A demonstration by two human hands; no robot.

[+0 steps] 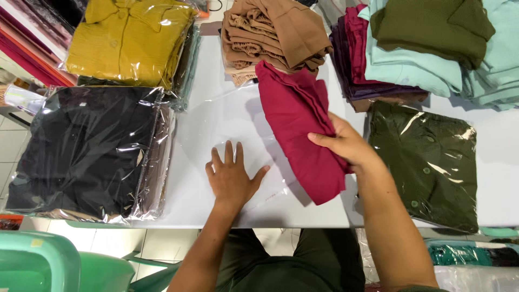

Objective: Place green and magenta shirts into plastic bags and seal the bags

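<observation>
White tabletop (216,208) under both hands. Left of the left hand, black bagged garments (81,151), mustard ones (130,40) beyond — already packed, by the look. Ahead, unbagged tan folds (275,32); right of the right hand, a bagged olive shirt (427,162). Folded maroon garment (300,135) pinched at its edge by the right hand (346,143) — not yet bagged. Clear plastic bag (227,124) pressed flat under the left hand (231,176), fingers spread, seemingly empty.

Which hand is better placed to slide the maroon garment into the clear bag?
Right, probably. The right hand already grips the folded maroon garment, while the left hand lies flat on the clear plastic bag, pinning it to the white table.
</observation>
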